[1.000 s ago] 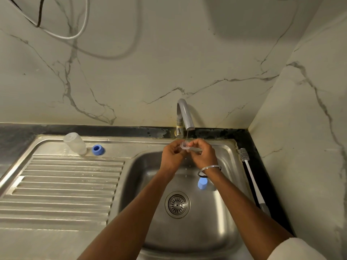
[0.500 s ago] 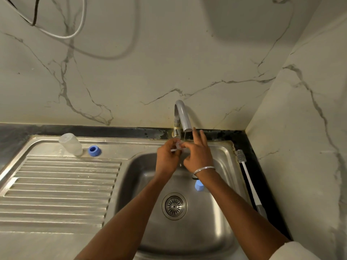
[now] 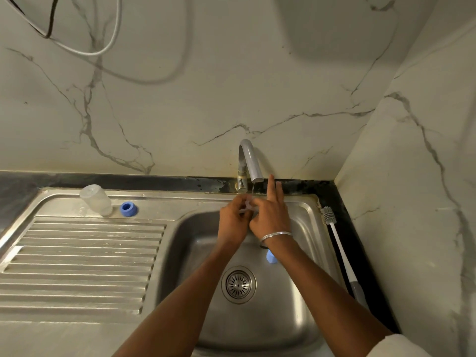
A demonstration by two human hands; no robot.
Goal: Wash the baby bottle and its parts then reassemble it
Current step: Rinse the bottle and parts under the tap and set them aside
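Under the grey tap (image 3: pixel 250 161), both hands meet over the sink basin (image 3: pixel 291 300). My left hand (image 3: pixel 233 220) and my right hand (image 3: pixel 270 216) pinch a small clear silicone teat (image 3: pixel 248 204) between them, a thin stream of water falling onto it. Two fingers of my right hand point up. The clear bottle body (image 3: pixel 95 200) stands upside down on the drainboard at the back left, with the blue collar ring (image 3: pixel 128 208) beside it. A blue cap (image 3: pixel 271 256) lies in the basin, partly hidden by my right wrist.
A white bottle brush (image 3: pixel 337 243) with a grey handle lies on the dark counter strip right of the sink. The ribbed drainboard (image 3: pixel 77 264) stretches to the left. A round drain strainer (image 3: pixel 238 284) sits in the basin floor. Marble walls close the back and right.
My right hand went from curled around the teat to fingers raised, rubbing it against my left hand. The view shifted slightly; the other parts stayed put.
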